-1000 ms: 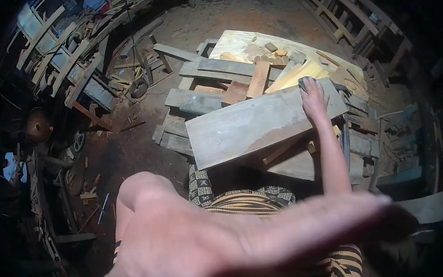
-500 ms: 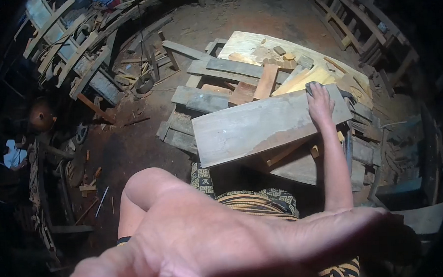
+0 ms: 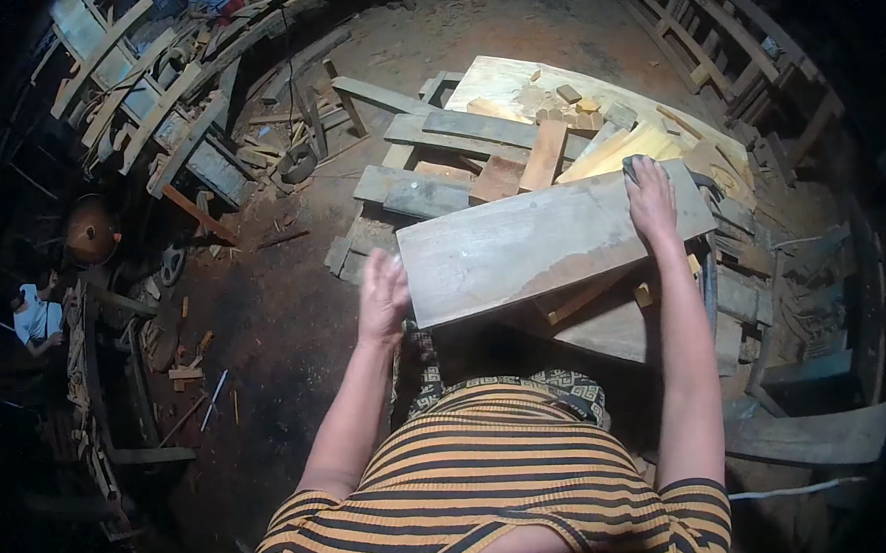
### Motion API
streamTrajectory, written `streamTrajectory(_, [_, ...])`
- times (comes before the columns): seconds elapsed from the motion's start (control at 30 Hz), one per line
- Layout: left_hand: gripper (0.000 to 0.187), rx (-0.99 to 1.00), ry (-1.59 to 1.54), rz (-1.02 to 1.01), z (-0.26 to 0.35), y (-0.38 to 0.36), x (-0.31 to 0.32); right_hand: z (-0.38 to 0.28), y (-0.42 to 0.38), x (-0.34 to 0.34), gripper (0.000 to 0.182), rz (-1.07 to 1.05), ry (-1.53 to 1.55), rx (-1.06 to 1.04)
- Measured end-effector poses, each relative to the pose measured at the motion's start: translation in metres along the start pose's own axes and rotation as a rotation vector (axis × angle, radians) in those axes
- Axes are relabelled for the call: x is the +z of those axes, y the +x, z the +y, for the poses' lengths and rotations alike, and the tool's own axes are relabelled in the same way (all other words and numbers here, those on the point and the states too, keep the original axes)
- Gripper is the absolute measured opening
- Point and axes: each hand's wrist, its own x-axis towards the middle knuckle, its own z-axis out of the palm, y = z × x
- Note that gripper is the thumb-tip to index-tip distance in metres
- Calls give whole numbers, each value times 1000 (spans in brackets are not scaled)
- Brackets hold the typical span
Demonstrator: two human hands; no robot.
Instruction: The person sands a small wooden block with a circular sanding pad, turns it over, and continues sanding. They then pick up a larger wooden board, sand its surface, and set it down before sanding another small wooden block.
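Note:
A long, flat grey-brown wooden board lies at a slant in front of me, with a darker brown patch along its near edge. My right hand rests on its right part, fingers pointing toward the far edge. A small dark pad-like piece shows at the thumb side of that hand, gripped against the board; its exact kind I cannot tell. Beside the board's left end, my left hand is raised with nothing in it, its fingers loosely extended and slightly blurred.
Beneath and behind the board is a pallet-like stack of planks, with reddish wood blocks and a pale plywood sheet. Timber racks stand at left and right. Another person is at far left.
My left arm has swung from across my body, close under the camera, out to the board's left end. My right hand stays on the board's right part with the dark piece.

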Motion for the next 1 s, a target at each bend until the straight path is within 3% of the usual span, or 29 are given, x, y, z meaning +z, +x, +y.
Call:
streamTrajectory(0.03, [53, -97, -235, -181, -13, 5, -2, -1, 1, 3, 47, -3, -1, 0])
streamTrajectory(0.1, [53, -305, -460, -242, -31, -2, 0, -1, 5, 4, 48, 17, 33, -15])
streamTrajectory(0.2, [55, -344, -652, -373, -32, -6, 13, -8, 4, 7, 45, 65, 28, 48])
streamTrajectory(0.27, [58, -370, -703, -385, -28, -9, 19, -19, 2, 16, 39, 144, 57, -53])
streamTrajectory(0.33, [63, -377, -741, -369, -25, -11, 22, -70, -21, -3, 31, 115, 361, -173])
streamTrajectory(0.37, [63, -386, -735, -380, -24, -13, 24, -89, -30, 18, 26, 229, 440, -263])
streamTrajectory(0.4, [64, -375, -726, -332, -23, -15, 27, -127, -49, -19, 29, -68, 459, -287])
streamTrajectory(0.47, [65, -372, -707, -298, -24, -17, 27, -175, -79, 8, 27, -24, 496, -576])
streamTrajectory(0.53, [68, -378, -712, -364, -32, -12, 19, -225, -117, -8, 30, -230, 509, -715])
streamTrajectory(0.57, [68, -390, -704, -378, -41, -7, 8, -241, -134, -11, 33, -173, 420, -850])
streamTrajectory(0.6, [70, -340, -926, -475, -54, 1, -8, -254, -150, -7, 36, -125, 514, -869])
streamTrajectory(0.63, [73, -288, -1149, -567, -65, 10, -19, -260, -163, 11, 30, 226, 624, -910])
streamTrajectory(0.67, [75, -229, -1127, -714, -73, 18, -23, -251, -163, 0, 30, 107, 666, -939])
streamTrajectory(0.7, [75, -245, -1122, -719, -61, 9, -12, -237, -162, -14, 30, -13, 709, -966])
streamTrajectory(0.77, [74, -387, -831, -469, -25, -19, 19, -199, -142, -15, 24, -43, 650, -986])
streamTrajectory(0.83, [65, -405, -834, -531, -27, -15, 18, -143, -115, -25, 20, -98, 575, -770])
streamTrajectory(0.87, [61, -386, -737, -394, -29, -14, 18, -108, -94, -10, 17, 2, 453, -668])
streamTrajectory(0.9, [57, -363, -639, -256, -30, -14, 18, -75, -87, -20, 20, 100, 545, -490])
streamTrajectory(1.0, [51, -411, -708, -286, -23, -16, 20, 34, -53, 3, 27, 304, 229, -129])
